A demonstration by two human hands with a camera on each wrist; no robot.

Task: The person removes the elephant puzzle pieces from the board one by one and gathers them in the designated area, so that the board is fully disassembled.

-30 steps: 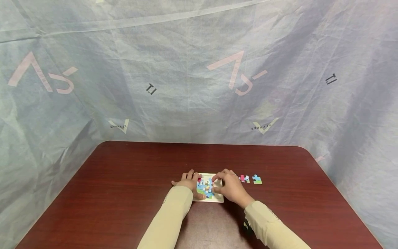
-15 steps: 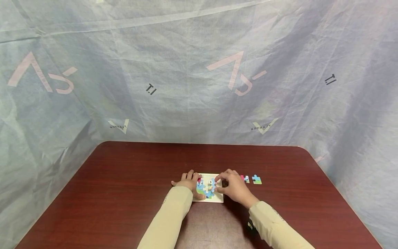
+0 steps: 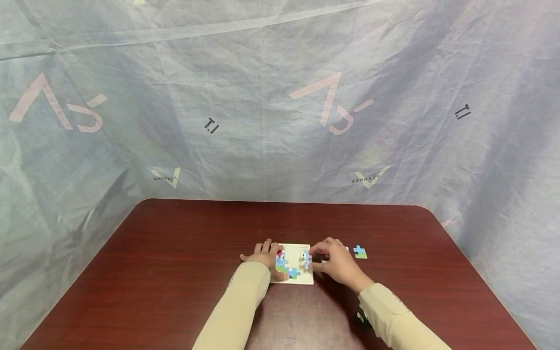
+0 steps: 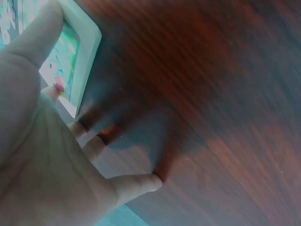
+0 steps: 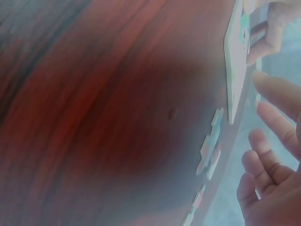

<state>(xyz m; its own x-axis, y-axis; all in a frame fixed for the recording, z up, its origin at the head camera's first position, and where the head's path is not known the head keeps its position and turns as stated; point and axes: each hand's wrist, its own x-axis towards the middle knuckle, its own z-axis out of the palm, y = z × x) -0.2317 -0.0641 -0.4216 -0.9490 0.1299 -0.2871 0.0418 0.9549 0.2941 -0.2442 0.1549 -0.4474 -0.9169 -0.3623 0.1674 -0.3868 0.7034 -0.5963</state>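
Note:
In the head view, a pale puzzle tray (image 3: 296, 246) has colourful pieces at its left and lower part. My left hand (image 3: 262, 260) lies spread at its left side; the left wrist view shows the thumb of my left hand (image 4: 56, 141) over the tray rim (image 4: 89, 44). Thumb and fingers of my right hand (image 3: 340, 262) pinch a blue puzzle piece with an eye (image 3: 306, 258) at the tray's right side. In the right wrist view, my right hand (image 5: 277, 165) is beside the tray (image 5: 231, 61), with the pinched piece mostly hidden.
A blue-green loose piece (image 3: 360, 252) lies right of my right hand, and another peeks out behind the hand. The right wrist view shows loose pieces (image 5: 210, 143) beside the tray. The dark red table (image 3: 197, 243) ends at a grey cloth wall (image 3: 262, 146).
My right hand has moved right with the blue piece, away from the tray's middle, showing more of the bare tray bottom. My left hand has stayed where it was.

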